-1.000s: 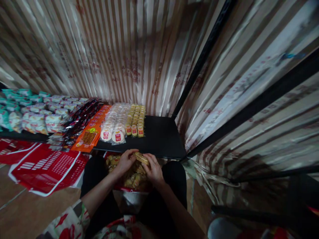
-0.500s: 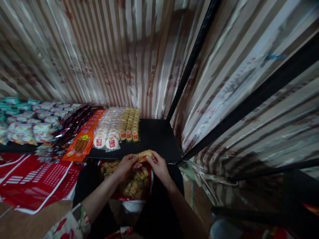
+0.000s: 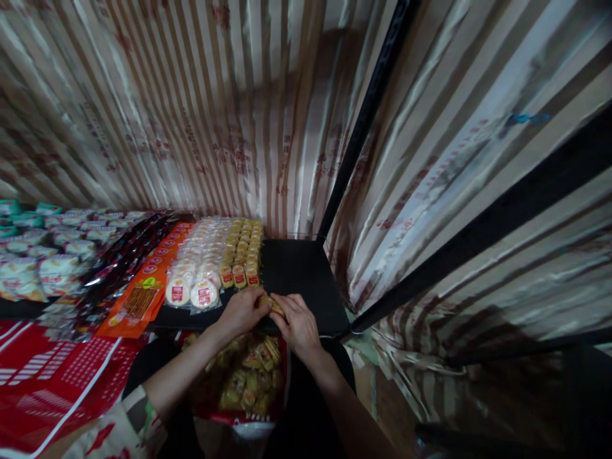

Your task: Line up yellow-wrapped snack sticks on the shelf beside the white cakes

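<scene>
Fingers [image 3: 292, 305] of both hands are drawn in around one small yellow packet [image 3: 277, 309]: the left hand [image 3: 243, 312] pinches its left end, the right hand [image 3: 302, 326] grips its right, and together they hide most of it. It is held by the front edge of the black shelf [image 3: 299, 271]; whether it touches the surface I cannot tell.

Just beyond the left hand, yellow packets in three rows [image 3: 243, 252] run from near the front edge towards the rear. Round white crackers [image 3: 195, 268] in clear wrap lie against their left side, followed towards the shelf's left end by orange pouches [image 3: 143, 287], dark shiny packets [image 3: 127, 255] and white packets [image 3: 45, 271], with green packets [image 3: 29, 220] nearer the rear edge.

Below the front edge, between the person's knees, a red-edged container [image 3: 253, 417] holds loose yellow packets [image 3: 248, 379]. A black post [image 3: 351, 143] rises at the right rear corner, before striped sheeting [image 3: 215, 108].
</scene>
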`<act>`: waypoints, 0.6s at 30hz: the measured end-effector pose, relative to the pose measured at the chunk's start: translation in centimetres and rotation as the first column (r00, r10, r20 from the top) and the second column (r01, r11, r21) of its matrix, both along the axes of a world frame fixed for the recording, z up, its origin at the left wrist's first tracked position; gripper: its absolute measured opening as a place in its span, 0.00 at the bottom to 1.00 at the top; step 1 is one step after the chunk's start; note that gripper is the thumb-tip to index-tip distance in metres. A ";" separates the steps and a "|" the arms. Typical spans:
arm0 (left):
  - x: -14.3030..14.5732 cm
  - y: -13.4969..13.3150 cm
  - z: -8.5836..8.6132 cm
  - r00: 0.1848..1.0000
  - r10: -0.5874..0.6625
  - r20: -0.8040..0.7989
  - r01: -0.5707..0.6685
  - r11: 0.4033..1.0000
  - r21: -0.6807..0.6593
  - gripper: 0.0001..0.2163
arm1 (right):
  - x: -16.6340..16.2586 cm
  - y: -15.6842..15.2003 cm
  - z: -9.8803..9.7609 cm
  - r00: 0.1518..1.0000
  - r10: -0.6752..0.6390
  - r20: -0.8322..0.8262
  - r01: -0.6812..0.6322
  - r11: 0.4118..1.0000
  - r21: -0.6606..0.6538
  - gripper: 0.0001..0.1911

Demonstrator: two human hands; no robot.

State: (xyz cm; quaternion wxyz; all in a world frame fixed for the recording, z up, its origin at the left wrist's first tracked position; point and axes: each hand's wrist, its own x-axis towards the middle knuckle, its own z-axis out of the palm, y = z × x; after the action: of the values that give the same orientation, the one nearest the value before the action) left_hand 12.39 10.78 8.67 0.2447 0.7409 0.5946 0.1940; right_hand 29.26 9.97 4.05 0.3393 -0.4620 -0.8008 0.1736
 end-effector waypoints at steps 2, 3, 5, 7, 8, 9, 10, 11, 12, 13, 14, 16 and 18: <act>0.8 1.2 0.5 1.000 -0.004 -0.026 0.005 0.999 0.044 0.09 | 0.0 1.2 -0.2 0.999 -0.040 -0.037 0.040 0.999 -0.003 0.18; 1.2 1.8 0.4 1.000 0.017 -0.010 -0.016 0.997 0.071 0.11 | 0.0 2.0 -0.4 0.995 -0.078 -0.066 0.078 0.997 -0.005 0.17; 2.4 2.9 0.0 0.994 0.082 0.069 -0.090 0.988 0.125 0.16 | 0.0 3.9 -1.0 0.974 -0.182 -0.135 0.179 0.983 -0.031 0.16; 3.6 4.0 -0.9 0.973 0.155 0.174 -0.180 0.973 0.144 0.19 | 0.0 6.1 -1.8 0.933 -0.289 -0.215 0.272 0.957 -0.103 0.17; 4.3 4.6 -1.4 0.957 0.182 0.225 -0.216 0.966 0.140 0.19 | 0.0 7.4 -2.2 0.910 -0.327 -0.256 0.298 0.943 -0.149 0.18; 4.9 5.1 -2.0 0.940 0.203 0.274 -0.246 0.960 0.132 0.19 | -0.1 8.7 -2.6 0.887 -0.354 -0.296 0.308 0.932 -0.192 0.18; 5.5 5.7 -2.5 0.922 0.219 0.318 -0.268 0.956 0.121 0.18 | -0.1 10.0 -3.0 0.868 -0.370 -0.332 0.307 0.924 -0.228 0.19; 6.1 6.4 -3.1 0.905 0.236 0.355 -0.288 0.952 0.101 0.18 | -0.2 11.4 -3.3 0.854 -0.377 -0.360 0.299 0.920 -0.254 0.19; 6.6 7.1 -3.5 0.887 0.258 0.384 -0.305 0.950 0.067 0.17 | -0.3 12.7 -3.7 0.845 -0.381 -0.376 0.292 0.917 -0.272 0.19; 7.0 7.8 -3.9 0.869 0.284 0.405 -0.319 0.947 0.021 0.16 | -0.4 14.1 -4.0 0.842 -0.382 -0.381 0.287 0.915 -0.285 0.19; 7.3 8.7 -4.1 0.851 0.313 0.422 -0.333 0.943 -0.028 0.16 | -0.6 15.4 -4.3 0.842 -0.384 -0.378 0.285 0.913 -0.293 0.18; 7.8 10.5 -4.4 0.815 0.366 0.450 -0.351 0.929 -0.119 0.17 | -0.9 17.9 -4.8 0.853 -0.382 -0.355 0.280 0.910 -0.307 0.17; 8.0 12.4 -4.3 0.772 0.422 0.476 -0.370 0.907 -0.204 0.19 | -1.4 20.0 -5.3 0.862 -0.376 -0.339 0.273 0.909 -0.316 0.16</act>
State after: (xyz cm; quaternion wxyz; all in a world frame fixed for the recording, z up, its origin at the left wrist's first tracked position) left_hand 20.43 23.19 4.35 0.3828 0.5079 0.6596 0.4006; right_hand 27.84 30.00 -1.22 0.4546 -0.5868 -0.5969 0.3046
